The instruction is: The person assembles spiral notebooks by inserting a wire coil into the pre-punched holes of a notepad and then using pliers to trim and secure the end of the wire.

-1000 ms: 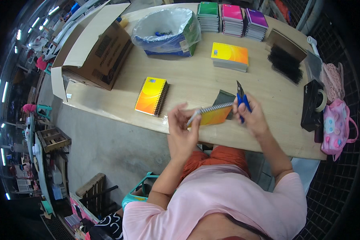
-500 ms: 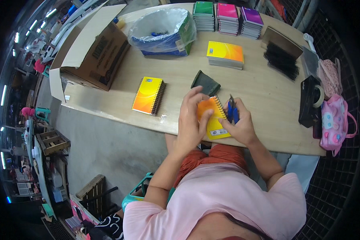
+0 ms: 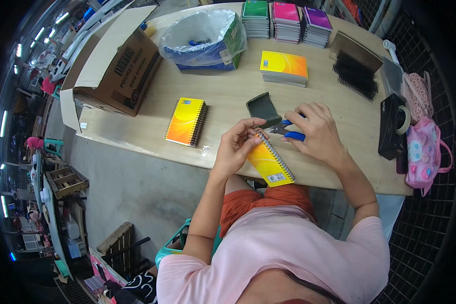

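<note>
notebook in left hand [image 3: 270,163]: 1 | pliers in right hand [image 3: 288,132]: 1 | notebook lying left of hands [image 3: 186,121]: 1 | stacks sitting beyond hands [image 3: 286,21]: 4 | cardboard box [image 3: 117,66]: 1

Wooden table [image 3: 228,96]: open cardboard box [image 3: 114,61], lined bin [image 3: 202,38], three notebook stacks [image 3: 286,20], lone yellow notebook [image 3: 186,121], yellow stack [image 3: 283,68], black spiral coils [image 3: 355,81], tape dispenser [image 3: 392,126], dark pad [image 3: 263,109].

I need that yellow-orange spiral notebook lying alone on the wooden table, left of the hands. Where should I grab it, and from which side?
Probably grip the yellow-orange spiral notebook by its plain left long edge, coming from the left: it lies flat, the black wire spiral runs along its right edge, and the wooden table is bare around it.
</note>
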Action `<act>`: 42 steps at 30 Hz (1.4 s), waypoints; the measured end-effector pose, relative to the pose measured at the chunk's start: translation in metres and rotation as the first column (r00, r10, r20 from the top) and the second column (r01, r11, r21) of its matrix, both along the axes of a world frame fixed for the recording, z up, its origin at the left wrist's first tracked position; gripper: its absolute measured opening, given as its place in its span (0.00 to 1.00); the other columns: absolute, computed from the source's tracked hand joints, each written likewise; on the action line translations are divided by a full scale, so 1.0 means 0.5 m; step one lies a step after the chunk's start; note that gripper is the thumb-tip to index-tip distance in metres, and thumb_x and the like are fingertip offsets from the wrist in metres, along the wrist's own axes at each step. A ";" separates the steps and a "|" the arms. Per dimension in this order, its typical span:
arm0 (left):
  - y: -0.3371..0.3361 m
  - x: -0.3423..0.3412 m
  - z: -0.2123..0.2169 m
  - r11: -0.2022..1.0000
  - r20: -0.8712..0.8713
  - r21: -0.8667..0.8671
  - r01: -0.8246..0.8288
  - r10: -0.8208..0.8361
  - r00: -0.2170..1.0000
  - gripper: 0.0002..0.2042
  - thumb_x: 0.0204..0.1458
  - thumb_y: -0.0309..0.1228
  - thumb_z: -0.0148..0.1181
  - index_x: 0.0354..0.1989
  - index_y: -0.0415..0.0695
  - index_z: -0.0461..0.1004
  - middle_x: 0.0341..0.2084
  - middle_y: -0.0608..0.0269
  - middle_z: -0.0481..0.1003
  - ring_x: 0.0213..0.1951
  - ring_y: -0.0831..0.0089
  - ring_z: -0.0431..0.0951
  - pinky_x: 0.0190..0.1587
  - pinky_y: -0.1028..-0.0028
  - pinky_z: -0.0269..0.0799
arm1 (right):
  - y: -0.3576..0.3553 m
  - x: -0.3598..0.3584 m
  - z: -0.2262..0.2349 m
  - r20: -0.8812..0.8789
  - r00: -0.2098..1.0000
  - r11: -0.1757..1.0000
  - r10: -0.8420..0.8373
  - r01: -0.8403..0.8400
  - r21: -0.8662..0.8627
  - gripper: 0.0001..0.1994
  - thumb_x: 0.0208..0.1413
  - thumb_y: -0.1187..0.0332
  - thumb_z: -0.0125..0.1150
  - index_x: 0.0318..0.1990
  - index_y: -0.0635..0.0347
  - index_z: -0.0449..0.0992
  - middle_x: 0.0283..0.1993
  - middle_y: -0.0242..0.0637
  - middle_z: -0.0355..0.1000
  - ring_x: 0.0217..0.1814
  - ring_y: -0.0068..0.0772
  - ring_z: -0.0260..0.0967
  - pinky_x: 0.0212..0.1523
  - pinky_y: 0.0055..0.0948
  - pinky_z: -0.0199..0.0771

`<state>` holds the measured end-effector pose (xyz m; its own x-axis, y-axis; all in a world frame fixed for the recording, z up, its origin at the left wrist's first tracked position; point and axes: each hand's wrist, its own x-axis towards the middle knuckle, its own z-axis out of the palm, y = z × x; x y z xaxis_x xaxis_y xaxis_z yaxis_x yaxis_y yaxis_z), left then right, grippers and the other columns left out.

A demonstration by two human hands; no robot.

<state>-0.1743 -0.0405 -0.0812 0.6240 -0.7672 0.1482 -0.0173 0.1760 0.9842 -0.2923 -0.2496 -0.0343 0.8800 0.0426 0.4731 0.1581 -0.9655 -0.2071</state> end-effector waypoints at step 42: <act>0.002 -0.002 -0.023 0.992 -0.108 0.081 -0.101 0.109 0.988 0.19 0.56 0.19 0.64 0.55 0.34 0.69 0.30 0.65 0.78 0.33 0.81 0.77 0.38 0.83 0.73 | -0.004 0.030 -0.014 0.125 0.990 0.979 0.064 -0.038 -0.202 0.25 0.38 0.65 0.71 0.50 0.50 0.79 0.41 0.32 0.71 0.45 0.36 0.68 0.50 0.43 0.62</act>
<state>-0.1754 -0.0397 -0.0927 0.7110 -0.7030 0.0169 0.0793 0.1041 0.9914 -0.2774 -0.2516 -0.0411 0.8054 0.1907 0.5613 0.2211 -0.9751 0.0141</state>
